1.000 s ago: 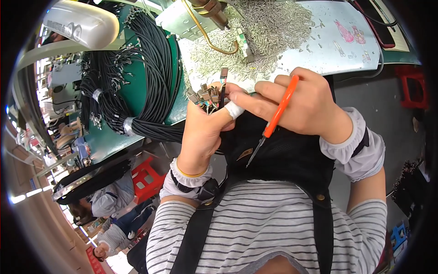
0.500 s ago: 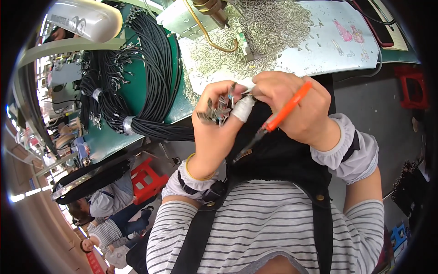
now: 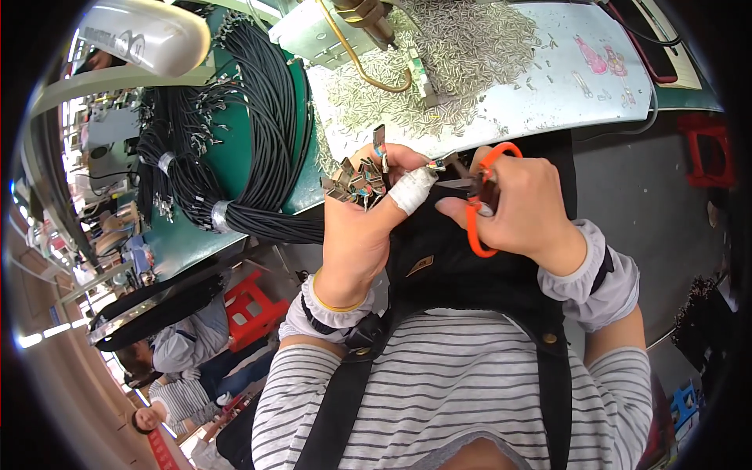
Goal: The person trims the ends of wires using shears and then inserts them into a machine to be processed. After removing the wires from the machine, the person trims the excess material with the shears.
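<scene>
My left hand (image 3: 354,247), its thumb wrapped in white tape, is closed around a bunch of cable ends (image 3: 364,182) with metal connectors and short coloured wires. One cable end (image 3: 435,165) sticks out at the tip of the taped thumb. My right hand (image 3: 529,205) grips orange-handled scissors (image 3: 478,227). Their blades lie close to that cable end, partly spread; whether they touch it I cannot tell. Beyond both hands, a heap of small metal pieces (image 3: 478,59) covers much of the white board (image 3: 564,106).
Bundled black cables (image 3: 266,117) lie on the green table (image 3: 235,168) at the left. A machine with a metal nozzle (image 3: 376,31) rises over the heap. Red stools (image 3: 254,309) stand on the floor, and a person (image 3: 188,345) sits at the far left.
My right hand has swung the scissors from lying across the hand to pointing left at the cable end. My left hand has shifted slightly left, and one connector now stands up from the bunch.
</scene>
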The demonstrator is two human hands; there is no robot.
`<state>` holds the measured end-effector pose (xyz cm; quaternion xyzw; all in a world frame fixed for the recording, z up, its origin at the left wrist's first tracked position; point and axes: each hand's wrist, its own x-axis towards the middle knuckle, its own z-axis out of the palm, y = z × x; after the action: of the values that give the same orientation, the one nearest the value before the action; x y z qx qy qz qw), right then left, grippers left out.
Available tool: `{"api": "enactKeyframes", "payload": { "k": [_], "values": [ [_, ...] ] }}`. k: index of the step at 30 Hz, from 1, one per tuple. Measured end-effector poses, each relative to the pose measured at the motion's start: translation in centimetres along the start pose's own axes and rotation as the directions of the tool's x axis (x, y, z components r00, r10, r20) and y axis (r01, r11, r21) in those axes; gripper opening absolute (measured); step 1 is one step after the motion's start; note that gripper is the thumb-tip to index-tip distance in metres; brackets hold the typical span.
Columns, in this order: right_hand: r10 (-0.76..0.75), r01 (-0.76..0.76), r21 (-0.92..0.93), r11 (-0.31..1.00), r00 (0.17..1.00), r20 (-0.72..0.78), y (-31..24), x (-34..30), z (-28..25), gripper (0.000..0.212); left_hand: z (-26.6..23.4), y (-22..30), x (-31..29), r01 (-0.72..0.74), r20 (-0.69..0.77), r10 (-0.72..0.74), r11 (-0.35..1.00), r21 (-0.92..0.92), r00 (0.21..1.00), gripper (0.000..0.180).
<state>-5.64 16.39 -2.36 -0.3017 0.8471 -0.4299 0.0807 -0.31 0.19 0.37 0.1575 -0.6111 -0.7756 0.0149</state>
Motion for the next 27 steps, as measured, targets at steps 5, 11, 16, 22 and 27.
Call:
{"api": "enactKeyframes", "payload": {
  "k": [5, 11, 16, 22, 27],
  "values": [
    [0.05, -0.049, 0.01, 0.999, 0.996, -0.079, -0.3, -0.1, 1.1, 0.031, 0.3, 0.0, 0.1, -0.022, -0.024, 0.022, 1.0, 0.004, 0.999, 0.016],
    [0.067, -0.067, 0.04, 0.997, 0.998, -0.009, 1.6, -0.5, 2.5, 0.027, -1.6, -0.1, 2.5, 0.21, 0.111, -0.198, 0.971, -0.114, 0.974, 0.012],
    [0.408, -0.378, 0.649, 0.66, 0.906, 0.113, 1.3, 0.5, 1.2, 0.023, -1.7, -0.5, 6.2, 0.271, 0.09, -0.258, 0.939, -0.212, 0.962, 0.013],
    [0.318, -0.186, 0.56, 0.807, 0.936, -0.147, 1.9, 6.1, 0.6, 0.019, -1.8, 0.6, 8.8, 0.286, 0.134, -0.262, 0.936, -0.205, 0.956, 0.014],
    [0.296, -0.26, 0.602, 0.755, 0.954, 0.041, 1.8, 8.5, 0.4, 0.019, -2.7, 1.0, 9.8, 0.328, 0.212, -0.293, 0.931, -0.16, 0.932, 0.015]
  ]
}}
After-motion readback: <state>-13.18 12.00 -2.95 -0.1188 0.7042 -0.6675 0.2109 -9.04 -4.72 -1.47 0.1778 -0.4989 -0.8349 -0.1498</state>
